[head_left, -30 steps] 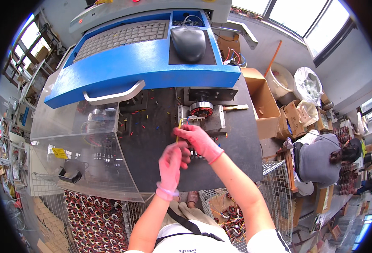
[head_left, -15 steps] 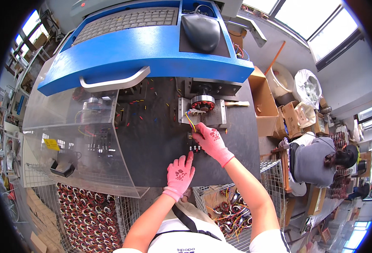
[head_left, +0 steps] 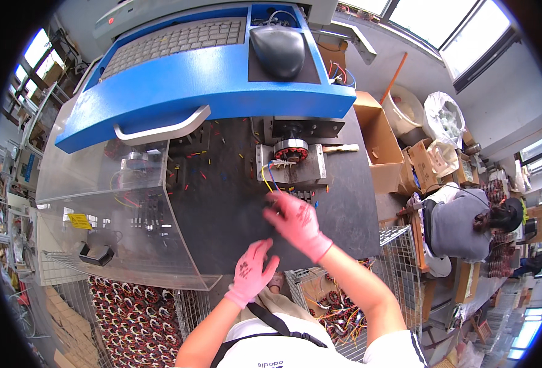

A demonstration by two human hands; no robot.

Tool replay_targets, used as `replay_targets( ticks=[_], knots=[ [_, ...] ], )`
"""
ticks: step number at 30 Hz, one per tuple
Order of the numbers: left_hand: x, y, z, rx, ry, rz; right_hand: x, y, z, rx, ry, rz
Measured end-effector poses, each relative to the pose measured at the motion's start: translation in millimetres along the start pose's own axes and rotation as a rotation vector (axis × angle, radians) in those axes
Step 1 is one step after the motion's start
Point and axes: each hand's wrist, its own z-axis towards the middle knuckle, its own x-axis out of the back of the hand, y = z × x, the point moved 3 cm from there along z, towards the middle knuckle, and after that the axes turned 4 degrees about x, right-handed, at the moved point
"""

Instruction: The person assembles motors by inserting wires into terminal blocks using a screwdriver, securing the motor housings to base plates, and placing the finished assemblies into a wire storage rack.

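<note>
Dark tabletop (head_left: 212, 230) | stator (head_left: 290, 150) beyond right hand (head_left: 297, 224), grip too blurred to tell | left hand (head_left: 251, 275) nearer, relaxed, empty

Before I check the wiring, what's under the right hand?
Bench shows around the right hand; the yellow wire and blue wire run down toward it. Their lower ends and anything beneath the hand are hidden.

Bright window (head_left: 476, 37) — blurry right hand (head_left: 297, 224)
</note>
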Motion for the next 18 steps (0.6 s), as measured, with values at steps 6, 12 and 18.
replay_targets(
  ticks=[6,12,18],
  knots=[
    [2.6,-24.8,-61.8,0.037,-0.358,-0.232,-97.4,-127.5,-66.3,-0.016,-0.802,0.446],
    [31.9,-22.7,-89.9,-0.128,-0.227,0.281,-102.6,-90.8,-83.8,0.157,-0.496,0.442],
    [80.1,-57.6,-172.0,0.26,-0.095,0.237,28.3,-28.2,-136.2,-0.311,-0.322,0.469]
  ],
)
